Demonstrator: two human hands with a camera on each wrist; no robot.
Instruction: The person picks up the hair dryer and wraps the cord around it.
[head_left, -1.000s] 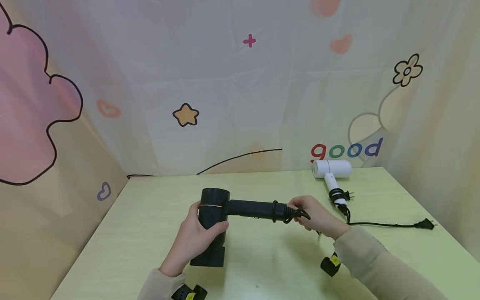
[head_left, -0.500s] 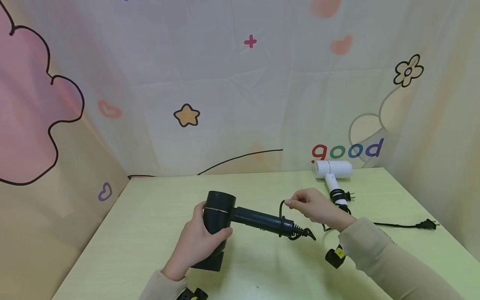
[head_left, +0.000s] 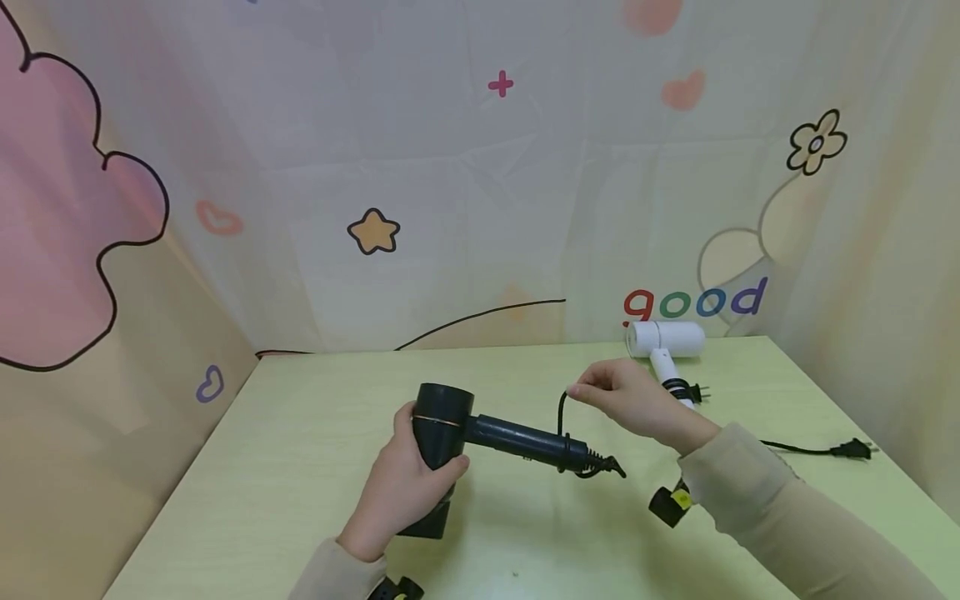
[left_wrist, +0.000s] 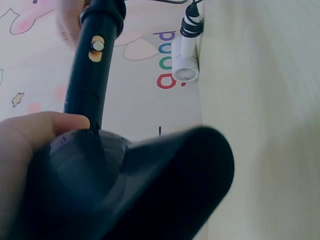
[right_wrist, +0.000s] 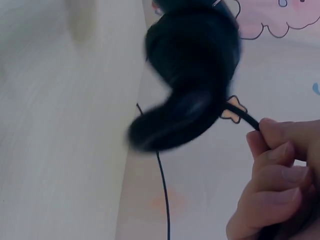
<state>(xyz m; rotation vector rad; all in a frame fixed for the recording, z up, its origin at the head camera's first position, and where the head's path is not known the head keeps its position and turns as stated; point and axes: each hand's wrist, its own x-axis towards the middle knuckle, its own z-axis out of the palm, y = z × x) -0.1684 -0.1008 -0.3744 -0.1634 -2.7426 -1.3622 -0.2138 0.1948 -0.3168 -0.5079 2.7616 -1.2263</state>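
Note:
A black hair dryer (head_left: 517, 436) is held above the table, its handle pointing right and slightly down. My left hand (head_left: 408, 483) grips its barrel, with the thumb across the near side. In the left wrist view the barrel's flared nozzle (left_wrist: 200, 175) and a switch (left_wrist: 97, 46) on the handle show. The power cord (head_left: 561, 412) is looped around the handle's end. My right hand (head_left: 633, 400) pinches this cord between thumb and fingertips, above and right of the handle. The right wrist view shows the cord (right_wrist: 242, 115) running taut from the handle's end into the fingers.
A white hair dryer (head_left: 667, 339) lies at the table's back right, a black cord wrapped on its handle. A black plug (head_left: 851, 449) lies near the right edge of the pale table (head_left: 300, 467). A printed curtain (head_left: 450, 167) hangs behind.
My right hand has gone from the handle's end to pulling the cord upward, drawing a strand out. The hair dryer's handle has tilted down to the right, and the left hand has shifted slightly right.

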